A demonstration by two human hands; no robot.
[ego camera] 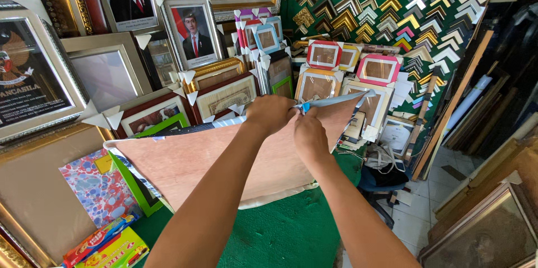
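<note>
Left hand (270, 112) is fisted on the top edge of the tilted reddish-brown plywood backing board (224, 159). Right hand (309, 133) is pinched shut on the light grey tape strip (336, 100) with its blue end, touching the left. The strip runs off toward 2 o'clock from the grip; the board spreads to 7 o'clock over the green felt table (286, 234). Risk: uneven pull may crease or tear the strip, or the board may slip into the stacked picture frames (224, 91) at 11 o'clock.
</note>
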